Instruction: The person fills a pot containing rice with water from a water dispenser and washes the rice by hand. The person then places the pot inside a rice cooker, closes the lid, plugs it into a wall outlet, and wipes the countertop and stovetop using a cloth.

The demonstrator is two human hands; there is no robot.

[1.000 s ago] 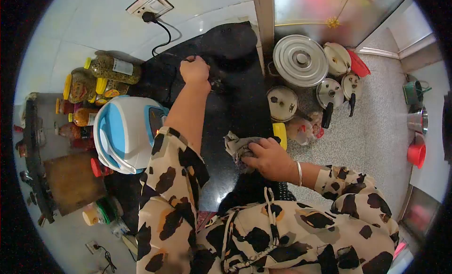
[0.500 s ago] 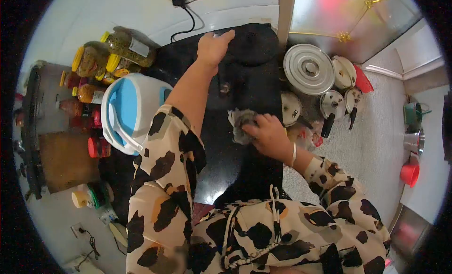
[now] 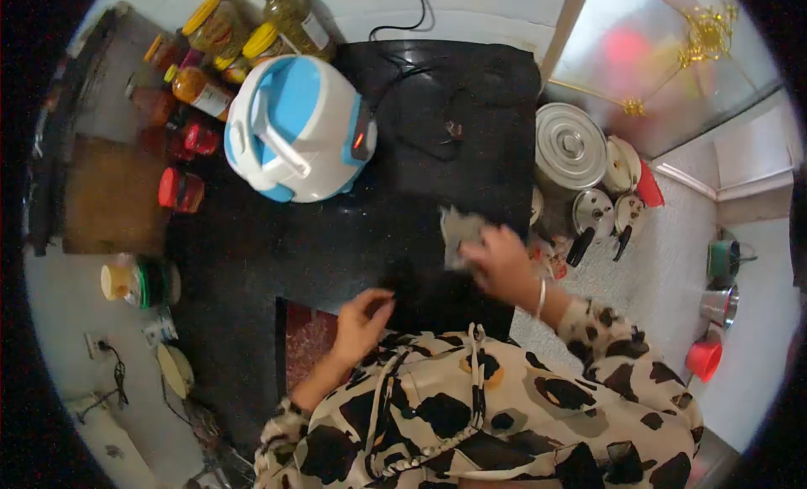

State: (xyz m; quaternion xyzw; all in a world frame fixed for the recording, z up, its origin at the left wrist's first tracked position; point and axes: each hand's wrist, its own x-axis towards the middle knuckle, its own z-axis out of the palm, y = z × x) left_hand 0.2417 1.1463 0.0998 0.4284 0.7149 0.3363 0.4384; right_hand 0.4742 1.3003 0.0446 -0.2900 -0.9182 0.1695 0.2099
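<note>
A crumpled grey cloth [image 3: 459, 234] is in my right hand [image 3: 504, 266], whose fingers are pressed round it over the right part of the black countertop [image 3: 311, 245]. My left hand [image 3: 363, 325] is near the counter's front edge, close to my body. Its fingers are loosely curved and apart from the thumb, with nothing seen in them. Farther back on the counter stands a white and blue rice cooker [image 3: 336, 148] with a carrying handle and an orange light on its side. A small dark scrap [image 3: 454, 131] lies to the cooker's right.
Jars with yellow lids [image 3: 217, 31] and red-lidded jars [image 3: 181, 189] crowd the back left. A black cord [image 3: 399, 26] runs from the wall across the counter. On the floor at right are a large lidded pot [image 3: 572, 144] and pans with black handles [image 3: 593, 213].
My left hand has come back from the far end of the counter to near my body. My right hand still holds the cloth, slightly nearer my body. The camera view has shifted.
</note>
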